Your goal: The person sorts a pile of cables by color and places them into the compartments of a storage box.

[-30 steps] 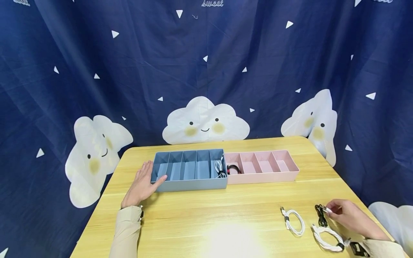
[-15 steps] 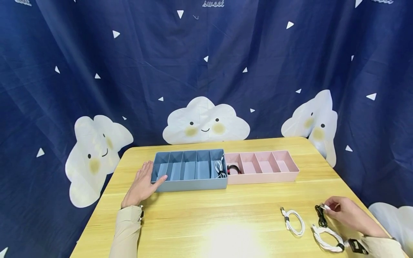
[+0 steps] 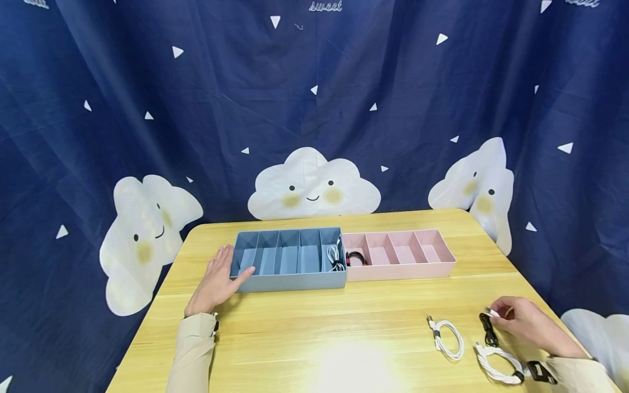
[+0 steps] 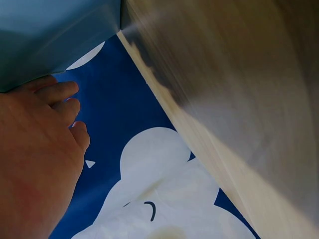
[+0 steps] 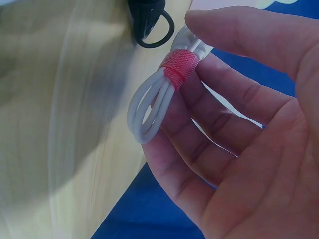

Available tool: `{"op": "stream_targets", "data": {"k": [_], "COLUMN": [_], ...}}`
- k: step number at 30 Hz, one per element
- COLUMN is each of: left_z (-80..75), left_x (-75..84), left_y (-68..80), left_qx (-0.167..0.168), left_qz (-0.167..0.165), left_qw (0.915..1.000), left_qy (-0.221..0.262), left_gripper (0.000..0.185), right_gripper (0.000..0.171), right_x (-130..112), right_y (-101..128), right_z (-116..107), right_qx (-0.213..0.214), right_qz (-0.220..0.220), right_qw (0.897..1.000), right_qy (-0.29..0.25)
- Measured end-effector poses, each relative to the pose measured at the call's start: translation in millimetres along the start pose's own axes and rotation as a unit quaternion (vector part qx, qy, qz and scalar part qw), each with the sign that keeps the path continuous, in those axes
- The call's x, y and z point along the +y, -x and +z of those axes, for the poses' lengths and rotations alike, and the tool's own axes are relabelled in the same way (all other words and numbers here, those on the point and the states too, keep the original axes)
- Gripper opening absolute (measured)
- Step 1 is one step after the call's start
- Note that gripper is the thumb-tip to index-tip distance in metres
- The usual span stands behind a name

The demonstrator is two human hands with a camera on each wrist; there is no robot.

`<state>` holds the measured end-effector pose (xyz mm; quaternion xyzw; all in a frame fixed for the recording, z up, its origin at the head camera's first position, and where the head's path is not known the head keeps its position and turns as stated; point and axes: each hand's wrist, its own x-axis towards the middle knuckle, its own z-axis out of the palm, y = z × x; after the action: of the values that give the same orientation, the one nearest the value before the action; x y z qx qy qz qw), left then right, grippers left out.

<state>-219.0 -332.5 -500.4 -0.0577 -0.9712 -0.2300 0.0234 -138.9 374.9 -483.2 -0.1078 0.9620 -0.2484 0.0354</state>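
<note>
In the lower right of the head view, the right hand (image 3: pixel 528 325) pinches a white cable (image 5: pixel 149 107) between thumb and fingers, above the wooden surface (image 3: pixel 275 338). The right wrist view shows this cable near the top middle of the frame, folded into narrow loops and bound with a red tie (image 5: pixel 180 68); its loops hang toward the lower left.

The left hand (image 3: pixel 213 284) is well apart from the right one, left of centre in the head view. Its fingers lie extended against the left end of the blue tray (image 3: pixel 295 282), and its thumb reaches over the near left corner.

The blue tray has five compartments in a row; a bundled white cord (image 3: pixel 332 255) lies in the rightmost. Just beside it on the right sits the pink tray (image 3: pixel 403 272), where a coiled black cord (image 3: pixel 355 255) with a bit of red lies in the leftmost of four compartments.

In the lower right of the frame, a black bundle (image 3: pixel 488 330) lies close to the right hand, a thick white coil (image 3: pixel 495 373) just below it, and a thinner white coil (image 3: pixel 458 334) to their left. A dark blue curtain (image 3: pixel 314 65) with smiling clouds fills the upper frame.
</note>
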Motion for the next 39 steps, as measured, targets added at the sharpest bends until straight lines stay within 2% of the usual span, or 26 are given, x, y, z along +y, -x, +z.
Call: {"op": "stream_targets", "data": {"k": [5,25,39], "left_z": [-0.9,-0.3,-1.3], "left_x": [0.9,-1.0,0.6], "left_y": [0.6,-0.3,0.5], "left_qx": [0.0,-0.001,-0.002], "left_qz": [0.001,-0.002,-0.004], "left_qw": [1.0,1.0,1.0], "left_qy": [0.002,0.002,0.005], "left_gripper": [0.109,0.11,0.11], "right_gripper": [0.006,0.011,0.01], "right_x": [-3,-16,-27], "right_y": [-3,-14,-27], "right_z": [0,5,9], "right_qx": [-0.001,-0.014,-0.026], "right_qz": [-0.011,-0.004,-0.032], "right_qw": [1.0,1.0,0.999], "right_qy": [-0.006,-0.006,-0.014]}}
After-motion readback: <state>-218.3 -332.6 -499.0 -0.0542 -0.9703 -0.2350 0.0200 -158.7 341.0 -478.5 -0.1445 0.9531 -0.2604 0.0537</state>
